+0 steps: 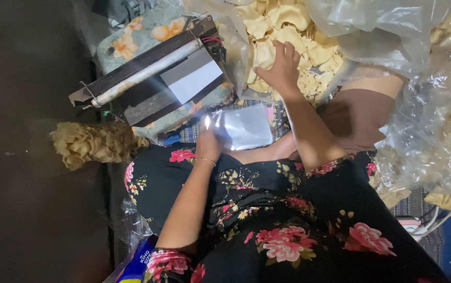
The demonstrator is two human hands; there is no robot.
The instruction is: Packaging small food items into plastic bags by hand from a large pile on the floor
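The small clear plastic bag (244, 127) lay on the person's lap, over the black floral dress (288, 230), and it looked empty. The left hand (208, 140) held its left edge; whether the fingers pinched it or only pressed on it, I cannot tell. The right hand (280, 65) rested, with fingers spread, on the pile of pale yellow chips (283, 29) inside a big clear plastic sack (382, 31). Just left of the bag stood a heat sealer (152, 78) on a floral cushion (131, 42). A filled bag of chips (92, 142) lay near the dark floor (26, 157), which was open on the left. At the right, more chips in plastic (445, 152) crowded close to the knee.
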